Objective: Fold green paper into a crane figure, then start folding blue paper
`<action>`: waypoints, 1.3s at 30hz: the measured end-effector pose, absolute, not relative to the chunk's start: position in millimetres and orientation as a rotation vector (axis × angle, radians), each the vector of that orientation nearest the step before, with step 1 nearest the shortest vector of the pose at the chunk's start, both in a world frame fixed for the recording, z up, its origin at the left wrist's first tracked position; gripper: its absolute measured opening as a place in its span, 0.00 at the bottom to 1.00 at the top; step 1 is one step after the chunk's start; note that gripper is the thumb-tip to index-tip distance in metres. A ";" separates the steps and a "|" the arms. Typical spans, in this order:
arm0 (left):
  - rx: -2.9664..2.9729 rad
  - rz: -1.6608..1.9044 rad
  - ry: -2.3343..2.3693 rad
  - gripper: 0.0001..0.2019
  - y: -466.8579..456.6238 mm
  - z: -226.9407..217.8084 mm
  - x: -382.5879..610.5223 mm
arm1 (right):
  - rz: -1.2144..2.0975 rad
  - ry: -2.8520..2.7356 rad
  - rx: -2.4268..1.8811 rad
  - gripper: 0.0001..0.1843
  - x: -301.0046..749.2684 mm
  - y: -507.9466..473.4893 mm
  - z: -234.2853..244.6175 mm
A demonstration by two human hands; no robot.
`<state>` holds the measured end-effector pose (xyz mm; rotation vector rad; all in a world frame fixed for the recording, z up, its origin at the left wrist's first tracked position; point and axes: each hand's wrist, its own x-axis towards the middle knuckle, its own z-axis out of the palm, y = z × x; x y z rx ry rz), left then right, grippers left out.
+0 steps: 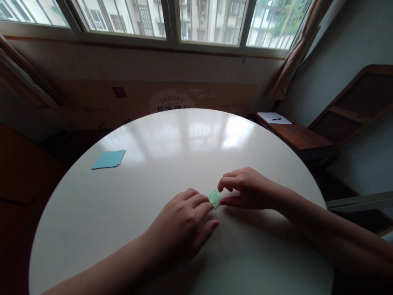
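A small piece of folded green paper (215,198) lies on the white table, with a triangular flap on its upper face. The fingers of my left hand (187,217) are bent together and pin its left side against the table; the thumb stands apart below. At the paper's right corner is my right hand (245,189), its thumb tip at the edge and its fingers curled above. A gap shows between that thumb and the index finger. Part of the paper is hidden under my left fingertips.
The round white table (147,172) reflects window light. A stack of blue paper squares (109,159) lies at its left. Beyond the right edge, a wooden stand (302,137) holds white sheets (270,117) and a black pen (276,119). A printed box (208,96) stands below the windows.
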<state>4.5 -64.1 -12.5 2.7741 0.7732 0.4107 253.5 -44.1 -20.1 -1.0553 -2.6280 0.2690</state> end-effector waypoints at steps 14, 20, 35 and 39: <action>2.931 0.248 0.672 0.25 -61.2 -24.8 4.1 | 0.188 -2.563 -1.163 0.06 252.8 -40.4 -24.6; 2.870 0.464 0.740 0.15 -53.5 -26.5 -0.1 | 0.261 -2.559 -1.068 0.09 255.2 -40.8 -26.0; 2.737 0.424 0.682 0.14 -63.5 -29.0 3.5 | 0.312 -2.692 -0.852 0.07 248.7 -42.1 -28.0; 2.712 0.527 0.604 0.12 -56.0 -29.4 -2.9 | 0.303 -2.708 -0.896 0.06 248.8 -41.7 -28.7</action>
